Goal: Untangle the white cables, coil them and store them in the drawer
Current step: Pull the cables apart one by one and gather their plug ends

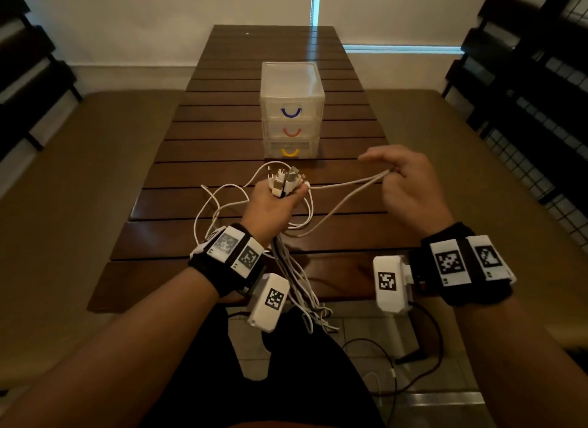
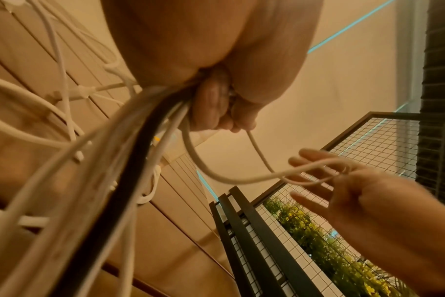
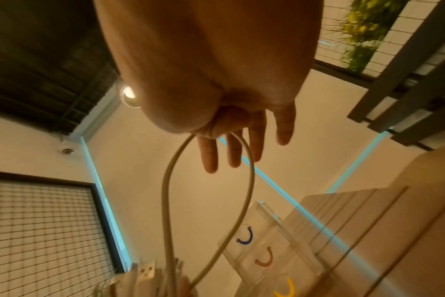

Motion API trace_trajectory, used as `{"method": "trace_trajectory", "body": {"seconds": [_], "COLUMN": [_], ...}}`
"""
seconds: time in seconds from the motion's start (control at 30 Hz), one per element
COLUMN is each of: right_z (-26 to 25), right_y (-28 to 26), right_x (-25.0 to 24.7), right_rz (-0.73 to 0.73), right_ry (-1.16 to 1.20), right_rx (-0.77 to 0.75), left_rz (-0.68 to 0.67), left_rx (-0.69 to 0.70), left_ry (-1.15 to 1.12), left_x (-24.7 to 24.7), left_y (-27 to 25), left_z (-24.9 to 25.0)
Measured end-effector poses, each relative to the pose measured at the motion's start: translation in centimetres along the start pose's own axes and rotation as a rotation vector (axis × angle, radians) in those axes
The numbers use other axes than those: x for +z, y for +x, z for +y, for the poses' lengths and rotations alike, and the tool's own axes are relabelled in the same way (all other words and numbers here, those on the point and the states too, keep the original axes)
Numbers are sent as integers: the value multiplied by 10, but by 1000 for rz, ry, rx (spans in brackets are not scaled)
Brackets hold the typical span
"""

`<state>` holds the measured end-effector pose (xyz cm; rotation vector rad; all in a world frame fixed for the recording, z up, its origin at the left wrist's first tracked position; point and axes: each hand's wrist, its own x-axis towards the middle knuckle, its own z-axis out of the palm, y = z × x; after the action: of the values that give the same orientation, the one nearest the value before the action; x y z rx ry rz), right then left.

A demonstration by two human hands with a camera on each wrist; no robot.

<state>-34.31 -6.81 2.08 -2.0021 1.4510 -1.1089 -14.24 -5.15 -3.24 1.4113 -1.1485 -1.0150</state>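
My left hand (image 1: 274,201) grips a bundle of white cables (image 1: 288,273) above the table, with the plug ends (image 1: 284,180) sticking up out of the fist. The rest of the bundle hangs below the wrist past the table's near edge. One white cable loop (image 1: 346,184) runs right from the fist to my right hand (image 1: 402,179), which pinches it with the other fingers spread. In the right wrist view that loop (image 3: 208,201) hangs down from the pinch. More loops (image 1: 219,204) lie on the table left of the fist. The clear drawer unit (image 1: 291,109) stands behind, all drawers closed.
The brown slatted table (image 1: 222,134) runs away from me, flanked by tan cushioned benches (image 1: 79,179). Dark slatted and mesh racks (image 1: 534,77) stand at both sides. A black cable (image 1: 391,373) lies on the tiled floor by my legs.
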Motion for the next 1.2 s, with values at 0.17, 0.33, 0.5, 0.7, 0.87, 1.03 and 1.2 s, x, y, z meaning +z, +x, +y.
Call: {"method": "trace_trajectory", "body": {"seconds": [0.17,0.33,0.5,0.7,0.87,1.03,1.2], "right_z": [-14,-19,-7,-2,-16,-16,-7], "right_y": [5,-3,11,28,2,-6,16], "right_x": [9,36,18,-22,23,51,7], "right_rz": [210,-493,-16,328,-23,-363,130], "right_ry": [274,-232,16,87,-388,-308,52], "right_rx": [52,-42,-5,297,-62,-67,66], "left_rz": [-11,-88,-125,26,-39,-141,-134], "left_rx": [74,152,-15,-170,-28,56,-202], "left_ry": [69,49,157,7,135,114,-83], "left_x": [0,6,-10,-30,-8,-5,-27], "left_y": [-1,-5,-2,4,1,-9,-4], "left_z": [1,10,-3,-19,-1,12,2]}}
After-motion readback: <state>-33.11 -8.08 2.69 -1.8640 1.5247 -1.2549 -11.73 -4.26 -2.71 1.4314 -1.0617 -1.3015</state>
